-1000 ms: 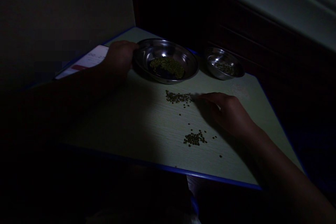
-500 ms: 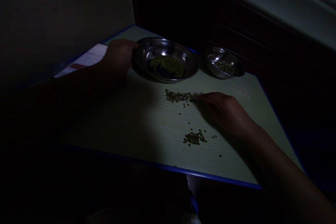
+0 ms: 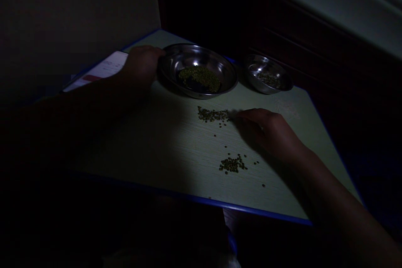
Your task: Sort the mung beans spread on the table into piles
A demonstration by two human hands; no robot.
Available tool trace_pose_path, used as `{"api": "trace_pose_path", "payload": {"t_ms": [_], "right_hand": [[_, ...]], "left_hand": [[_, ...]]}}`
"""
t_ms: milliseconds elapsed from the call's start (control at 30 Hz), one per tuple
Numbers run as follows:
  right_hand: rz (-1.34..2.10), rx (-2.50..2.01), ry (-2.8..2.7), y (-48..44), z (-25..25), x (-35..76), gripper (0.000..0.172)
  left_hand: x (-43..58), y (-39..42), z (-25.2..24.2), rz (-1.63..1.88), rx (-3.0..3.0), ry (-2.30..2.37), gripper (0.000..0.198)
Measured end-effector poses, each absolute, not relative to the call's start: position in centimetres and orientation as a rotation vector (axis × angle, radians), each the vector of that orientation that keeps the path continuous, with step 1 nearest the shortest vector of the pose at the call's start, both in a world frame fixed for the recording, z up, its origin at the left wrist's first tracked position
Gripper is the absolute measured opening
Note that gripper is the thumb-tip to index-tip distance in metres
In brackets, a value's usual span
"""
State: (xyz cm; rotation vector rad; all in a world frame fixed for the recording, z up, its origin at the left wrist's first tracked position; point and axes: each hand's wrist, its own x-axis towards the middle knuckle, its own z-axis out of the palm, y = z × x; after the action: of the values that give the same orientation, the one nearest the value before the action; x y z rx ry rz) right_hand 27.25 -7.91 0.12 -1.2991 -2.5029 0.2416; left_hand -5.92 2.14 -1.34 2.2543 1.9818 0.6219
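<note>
At upper centre, a large metal bowl (image 3: 216,65) is gripped by the left hand (image 3: 143,65); right of centre, the right hand (image 3: 270,127) is narrowed beside loose seeds (image 3: 212,114), its grasp unclear.

Toward the back of the table (image 3: 194,142), your left hand (image 3: 143,63) is on the left rim of a wide bowl (image 3: 202,94) with loose seeds (image 3: 202,76) inside; a smaller bowl (image 3: 265,88) stands to its right. In front, one seed pile (image 3: 212,114) lies left of your right hand (image 3: 238,116), another seed pile (image 3: 232,165) nearer you.
</note>
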Motion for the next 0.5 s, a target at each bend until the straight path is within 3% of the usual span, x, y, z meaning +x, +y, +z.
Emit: {"api": "trace_pose_path", "payload": {"t_ms": [200,500], "right_hand": [[0.209,-1.265,-2.543,-7.9,0.1,27.2,0.036],[0.3,-1.217,-2.576,-8.0,0.6,27.7,0.045]], "left_hand": [[-5.2,2.5,-0.9,0.49,2.242,2.061,0.055],[-6.9,4.4,-2.7,0.592,2.311,2.037,0.049]]}}
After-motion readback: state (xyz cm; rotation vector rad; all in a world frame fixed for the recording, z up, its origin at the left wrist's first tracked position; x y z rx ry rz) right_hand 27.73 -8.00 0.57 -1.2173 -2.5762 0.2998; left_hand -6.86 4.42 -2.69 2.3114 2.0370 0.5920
